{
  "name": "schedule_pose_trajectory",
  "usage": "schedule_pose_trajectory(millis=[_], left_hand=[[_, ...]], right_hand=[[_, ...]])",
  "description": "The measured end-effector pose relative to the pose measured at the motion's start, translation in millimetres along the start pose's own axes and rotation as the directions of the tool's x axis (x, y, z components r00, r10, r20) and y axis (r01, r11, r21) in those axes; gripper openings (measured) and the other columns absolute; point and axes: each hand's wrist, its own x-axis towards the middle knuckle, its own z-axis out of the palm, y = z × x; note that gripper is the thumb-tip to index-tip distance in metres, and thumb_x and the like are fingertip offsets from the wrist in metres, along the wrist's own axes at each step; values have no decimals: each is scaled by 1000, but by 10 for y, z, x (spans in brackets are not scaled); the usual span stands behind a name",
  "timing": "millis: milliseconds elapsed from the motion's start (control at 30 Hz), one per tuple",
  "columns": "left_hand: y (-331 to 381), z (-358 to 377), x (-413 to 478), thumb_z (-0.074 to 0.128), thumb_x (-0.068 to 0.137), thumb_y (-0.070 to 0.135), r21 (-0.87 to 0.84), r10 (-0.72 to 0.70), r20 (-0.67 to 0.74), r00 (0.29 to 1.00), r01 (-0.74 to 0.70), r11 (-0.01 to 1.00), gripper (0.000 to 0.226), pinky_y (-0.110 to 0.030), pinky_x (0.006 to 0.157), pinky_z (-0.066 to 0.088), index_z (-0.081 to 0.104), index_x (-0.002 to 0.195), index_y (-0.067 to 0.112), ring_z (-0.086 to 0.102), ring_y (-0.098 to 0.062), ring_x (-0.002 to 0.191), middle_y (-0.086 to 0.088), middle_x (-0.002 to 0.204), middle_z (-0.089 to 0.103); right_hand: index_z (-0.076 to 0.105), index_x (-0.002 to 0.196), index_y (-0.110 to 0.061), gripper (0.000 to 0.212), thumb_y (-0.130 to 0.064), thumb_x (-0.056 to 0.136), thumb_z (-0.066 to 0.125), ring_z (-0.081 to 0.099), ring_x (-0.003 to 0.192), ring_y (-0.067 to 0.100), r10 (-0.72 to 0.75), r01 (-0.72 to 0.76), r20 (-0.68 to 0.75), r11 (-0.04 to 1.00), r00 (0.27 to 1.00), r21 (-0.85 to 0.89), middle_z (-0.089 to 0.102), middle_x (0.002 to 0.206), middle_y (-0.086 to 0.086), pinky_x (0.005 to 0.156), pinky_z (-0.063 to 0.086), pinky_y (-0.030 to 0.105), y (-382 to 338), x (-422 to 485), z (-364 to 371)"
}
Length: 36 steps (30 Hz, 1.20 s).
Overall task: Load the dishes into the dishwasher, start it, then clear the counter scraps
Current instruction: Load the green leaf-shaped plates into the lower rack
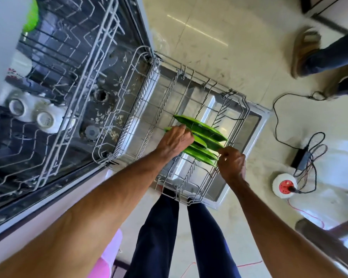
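Several green plates [204,131] stand on edge in the pulled-out lower rack [169,93] over the open dishwasher door [255,125]. My left hand [174,140] lies over the left rims of the plates, fingers curled onto one rim. At the right ends of the nearest plates, my right hand [231,161] pinches a rim with its fingertips. The upper rack [54,121] at left holds white cups [45,121] set upside down. The dishwasher tub floor [100,101] is littered with food bits.
A black power adapter [300,159] with looped cables and a white extension socket [284,185] lie on the tiled floor to the right. Another person's sandalled foot [304,51] stands at upper right. My legs [181,237] are just in front of the door.
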Motion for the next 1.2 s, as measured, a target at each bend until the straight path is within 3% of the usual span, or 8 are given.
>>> schedule_pose_trajectory(millis=[100,233,400,467,600,733,1033,1200], left_hand=[[132,23,77,92,61,28,-2,9,-55,998,-9,1000,32,-19,59,43,63,75,21,23,-10,63,-8,61,8],[284,185,25,75,78,18,-15,142,-55,988,-144,990,26,-23,83,51,52,91,18,55,-12,93,-6,82,42],[215,166,-39,70,83,36,-43,179,4,984,-178,983,25,-24,81,51,67,105,24,62,-8,93,5,100,68],[148,14,-23,81,78,36,-23,121,53,991,-120,992,24,-19,63,50,73,95,21,64,-5,75,3,86,72],[96,-287,91,86,74,34,112,40,99,994,-51,992,25,-17,43,28,75,85,15,59,0,52,2,67,72],[150,-183,43,83,80,32,133,75,120,990,-91,987,26,-15,46,40,75,96,13,62,-2,57,1,70,72],[298,-174,293,72,88,11,116,200,226,953,-230,966,11,-24,64,45,62,93,13,57,-8,71,3,71,49],[359,-76,335,62,93,6,44,207,213,955,-222,974,13,-23,63,44,63,107,6,55,-10,76,-3,86,61]], right_hand=[[78,90,-13,34,6,72,56,72,82,30,5,-5,17,1000,1000,13,78,93,10,72,56,32,20,68,41],[75,89,-15,32,4,72,55,69,73,27,21,-22,29,1000,999,12,76,89,11,64,50,25,25,103,84],[72,90,-20,29,0,74,57,66,75,22,63,-64,77,998,995,13,76,93,6,65,42,21,66,101,80],[72,94,-19,28,-2,76,58,70,82,26,38,-39,81,999,996,13,76,96,6,69,42,20,66,86,76],[68,117,-12,31,-11,86,65,72,86,30,-117,119,98,993,988,-19,75,103,12,69,47,25,66,79,118],[61,131,-5,44,-7,88,67,71,89,41,-208,211,70,977,976,-28,72,107,25,71,56,40,34,142,187],[72,110,-8,25,-4,90,58,71,79,39,-133,148,122,982,983,-114,74,97,23,67,59,41,172,272,222],[67,122,-6,33,-8,91,57,69,89,43,-117,157,212,971,970,-179,69,107,26,75,59,48,234,258,312]])
